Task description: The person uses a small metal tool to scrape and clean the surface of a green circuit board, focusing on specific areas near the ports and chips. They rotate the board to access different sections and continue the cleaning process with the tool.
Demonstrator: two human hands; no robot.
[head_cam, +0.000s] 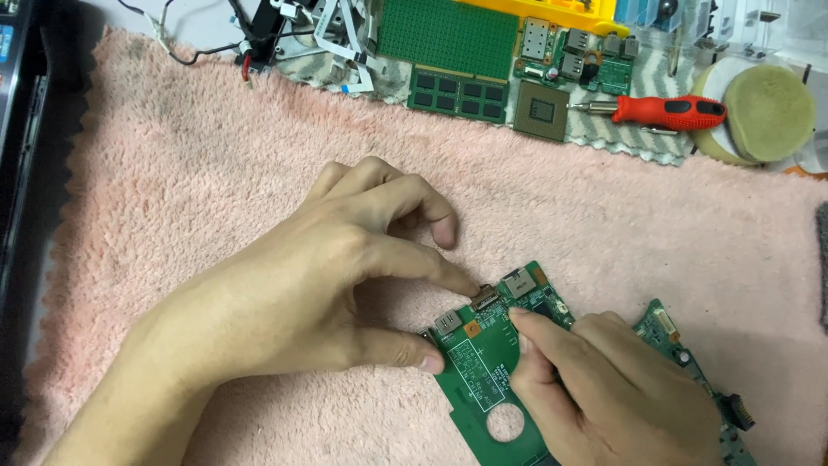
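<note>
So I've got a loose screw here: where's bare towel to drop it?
Free: the towel left of the left hand, and the strip between the hands and the screwdriver. Crowded: the top edge with memory stick and chip, and around the board.

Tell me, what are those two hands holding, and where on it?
The left hand pinches the top-left corner of the flat green circuit board lying on the pink towel; the right hand presses on its top.
</note>
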